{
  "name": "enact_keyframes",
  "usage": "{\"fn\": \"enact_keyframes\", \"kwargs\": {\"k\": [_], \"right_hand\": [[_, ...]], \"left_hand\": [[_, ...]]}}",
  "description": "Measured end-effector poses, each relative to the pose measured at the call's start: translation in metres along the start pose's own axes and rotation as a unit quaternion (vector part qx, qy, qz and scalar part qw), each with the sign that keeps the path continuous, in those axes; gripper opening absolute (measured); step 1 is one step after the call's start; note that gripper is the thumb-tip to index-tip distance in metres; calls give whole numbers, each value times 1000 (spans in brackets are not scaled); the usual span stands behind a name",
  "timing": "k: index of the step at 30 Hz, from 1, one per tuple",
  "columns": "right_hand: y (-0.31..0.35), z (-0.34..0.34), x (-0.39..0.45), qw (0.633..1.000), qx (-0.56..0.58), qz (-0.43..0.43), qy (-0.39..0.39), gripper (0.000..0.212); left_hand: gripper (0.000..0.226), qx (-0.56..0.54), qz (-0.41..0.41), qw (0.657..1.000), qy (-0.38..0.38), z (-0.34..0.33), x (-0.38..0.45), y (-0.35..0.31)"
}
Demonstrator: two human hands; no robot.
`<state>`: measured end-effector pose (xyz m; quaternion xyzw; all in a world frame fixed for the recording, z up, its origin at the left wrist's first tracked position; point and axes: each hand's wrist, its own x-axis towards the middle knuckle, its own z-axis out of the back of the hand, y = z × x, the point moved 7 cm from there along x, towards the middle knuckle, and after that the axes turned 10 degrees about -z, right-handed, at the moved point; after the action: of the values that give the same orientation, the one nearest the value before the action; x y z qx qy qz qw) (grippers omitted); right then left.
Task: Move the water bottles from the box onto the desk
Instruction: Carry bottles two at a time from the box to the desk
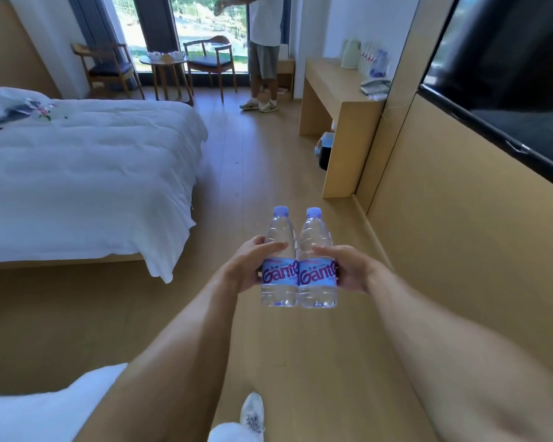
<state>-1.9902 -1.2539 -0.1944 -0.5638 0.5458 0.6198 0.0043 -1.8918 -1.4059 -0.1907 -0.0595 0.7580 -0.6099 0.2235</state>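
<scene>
Two clear water bottles, upright, side by side and touching, lilac caps, blue labels with red lettering, carried in the air above the wooden floor [268,173]. Left bottle [279,260]: gripped by the left hand [253,266], thumb laid across its shoulder, fingers wrapped behind the label. Right bottle [317,260]: gripped by the right hand [348,269], thumb across the front, fingers curled round the far side. Worktop [329,90]: light wood, against the right wall, well apart from the carried pair; it bears a pale kettle [350,54], more bottles [379,65] of the same kind and a telephone [374,85]. Bed [87,173]: white duvet, left. Wall screen [508,74]: dark, upper right. Second person [264,49]: standing by the window, near two chairs and a small round table [163,62].
</scene>
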Motion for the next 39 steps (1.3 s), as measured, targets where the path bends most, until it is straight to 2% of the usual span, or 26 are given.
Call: {"fn": "enact_keyframes", "kwargs": {"k": [7,10,14,22,31,39], "right_hand": [[102,-1,82,999,-4,16,-34,57],[139,-7,106,1000,-3,19,-25,62],[182,-7,142,1000,4,19,-16,53],[262,18,223,1000,-15,3,-4,49],[386,75,333,998,-37,-4,45,51],[491,128,409,997,-70,7,18,56]], "left_hand": [[48,3,-4,999,40,48,119,-56],[47,8,-8,999,47,63,161,-78],[47,14,-5,999,34,81,214,-96],[47,20,2,999,41,95,321,-122],[43,50,-11,998,-26,105,477,-173],[45,88,-20,995,-51,104,598,-218]]}}
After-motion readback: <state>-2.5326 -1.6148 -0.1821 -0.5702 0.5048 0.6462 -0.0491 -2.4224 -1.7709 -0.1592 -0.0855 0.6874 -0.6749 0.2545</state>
